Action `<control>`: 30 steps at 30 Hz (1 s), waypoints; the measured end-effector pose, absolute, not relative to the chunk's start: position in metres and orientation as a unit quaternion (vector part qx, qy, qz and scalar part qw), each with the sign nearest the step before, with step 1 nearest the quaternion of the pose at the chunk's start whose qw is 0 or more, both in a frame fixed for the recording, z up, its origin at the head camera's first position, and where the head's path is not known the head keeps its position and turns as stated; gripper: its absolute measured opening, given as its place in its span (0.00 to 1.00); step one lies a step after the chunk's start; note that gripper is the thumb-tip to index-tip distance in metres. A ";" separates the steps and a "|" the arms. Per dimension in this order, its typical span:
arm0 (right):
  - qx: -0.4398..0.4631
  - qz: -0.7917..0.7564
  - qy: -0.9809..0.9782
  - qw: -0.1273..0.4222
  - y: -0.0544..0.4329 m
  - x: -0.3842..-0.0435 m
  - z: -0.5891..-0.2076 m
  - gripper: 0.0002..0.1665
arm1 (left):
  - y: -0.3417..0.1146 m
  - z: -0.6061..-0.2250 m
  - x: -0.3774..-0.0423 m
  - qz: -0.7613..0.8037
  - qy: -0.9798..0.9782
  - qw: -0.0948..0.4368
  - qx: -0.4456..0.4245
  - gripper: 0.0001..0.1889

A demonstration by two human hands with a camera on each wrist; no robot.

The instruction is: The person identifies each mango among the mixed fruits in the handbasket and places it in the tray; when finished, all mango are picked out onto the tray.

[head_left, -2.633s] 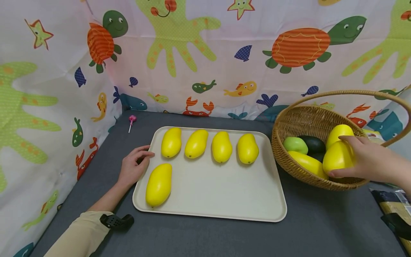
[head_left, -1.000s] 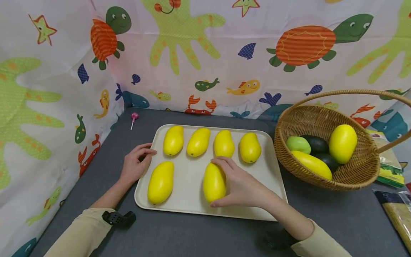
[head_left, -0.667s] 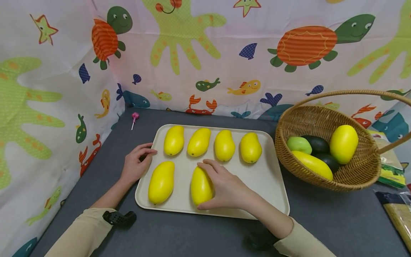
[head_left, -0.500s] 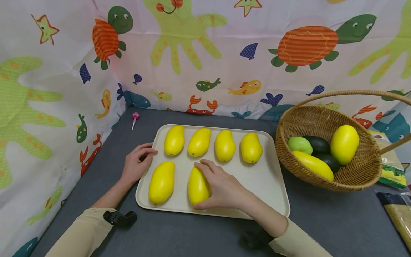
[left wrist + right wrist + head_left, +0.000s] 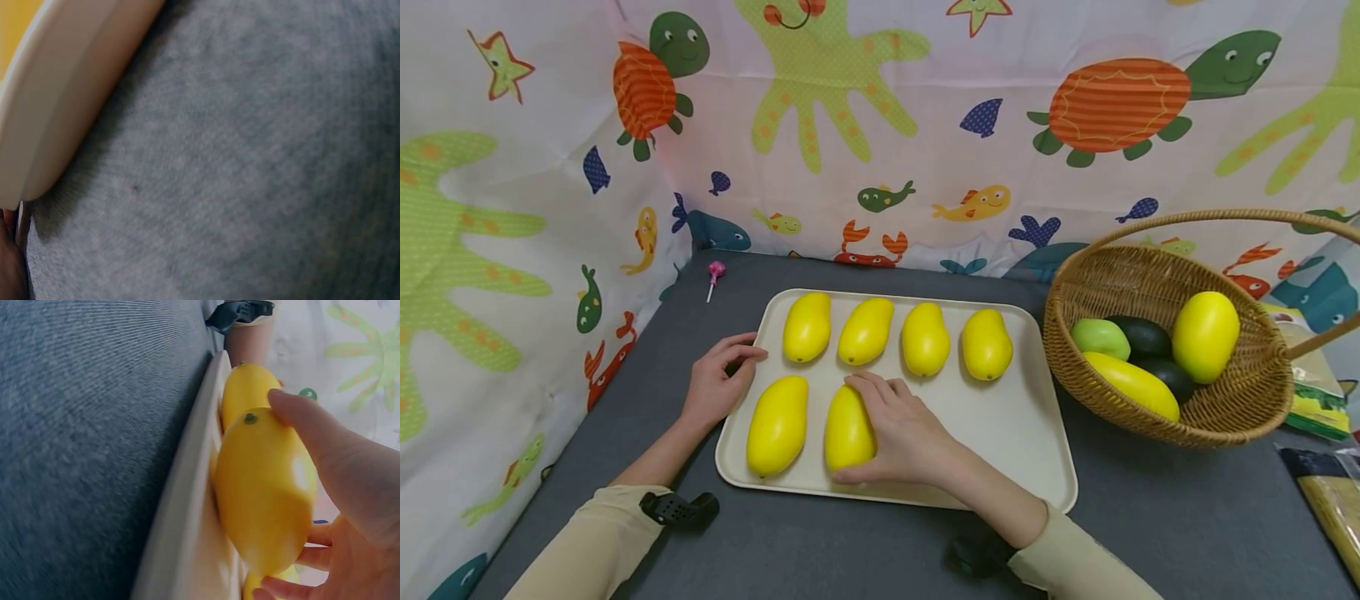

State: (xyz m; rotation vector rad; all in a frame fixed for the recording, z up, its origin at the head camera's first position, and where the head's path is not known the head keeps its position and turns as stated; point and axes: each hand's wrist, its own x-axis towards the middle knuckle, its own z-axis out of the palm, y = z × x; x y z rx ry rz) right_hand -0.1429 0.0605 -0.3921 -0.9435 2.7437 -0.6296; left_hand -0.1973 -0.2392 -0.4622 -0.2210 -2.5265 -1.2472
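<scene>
A yellow mango point(image 5: 847, 429) is in my right hand point(image 5: 904, 432), fingers over its far end and thumb at its near end. In the right wrist view the mango point(image 5: 265, 487) is close over the tray, with the thumb by its stem end. The cream tray point(image 5: 977, 446) carries a back row of several mangoes and another mango point(image 5: 777, 427) at front left. My left hand point(image 5: 718, 382) is at the tray's left edge, fingertips touching the rim. The left wrist view shows mostly grey cloth and the tray's side point(image 5: 69, 94).
A wicker basket point(image 5: 1120, 271) at the right holds yellow fruits, dark green fruits and a green apple-like fruit point(image 5: 1101, 338). A pink lollipop point(image 5: 716, 271) lies at back left. Plastic packets point(image 5: 1326, 492) lie at far right. A printed curtain point(image 5: 880, 100) hangs behind.
My right hand has taken a mango out of the basket and brought it left over the tray, beside the front-left mango. It is still edging left. The left hand stays at the rim.
</scene>
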 end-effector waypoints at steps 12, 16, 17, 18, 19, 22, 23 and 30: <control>-0.315 -0.229 0.918 0.079 0.051 -0.145 -0.404 0.68 | -0.239 -0.462 -0.197 -0.436 -0.883 0.157 -0.079 0.10; -0.310 -0.237 0.916 0.089 0.050 -0.143 -0.403 0.68 | -0.239 -0.461 -0.198 -0.436 -0.883 0.154 -0.076 0.10; -0.312 -0.237 0.916 0.089 0.050 -0.143 -0.403 0.68 | -0.240 -0.461 -0.198 -0.436 -0.883 0.154 -0.075 0.10; -0.314 -0.238 0.915 0.088 0.050 -0.143 -0.403 0.68 | -0.240 -0.461 -0.198 -0.436 -0.883 0.154 -0.075 0.10; -0.316 -0.237 0.914 0.087 0.049 -0.143 -0.403 0.69 | -0.240 -0.461 -0.198 -0.437 -0.883 0.155 -0.076 0.10; -0.320 -0.235 0.914 0.084 0.048 -0.143 -0.404 0.69 | -0.240 -0.461 -0.198 -0.438 -0.882 0.156 -0.079 0.10; -0.321 -0.234 0.914 0.084 0.048 -0.143 -0.405 0.69 | -0.240 -0.461 -0.198 -0.438 -0.881 0.157 -0.080 0.10; -0.319 -0.233 0.915 0.084 0.045 -0.141 -0.406 0.69 | -0.241 -0.463 -0.198 -0.440 -0.879 0.162 -0.085 0.10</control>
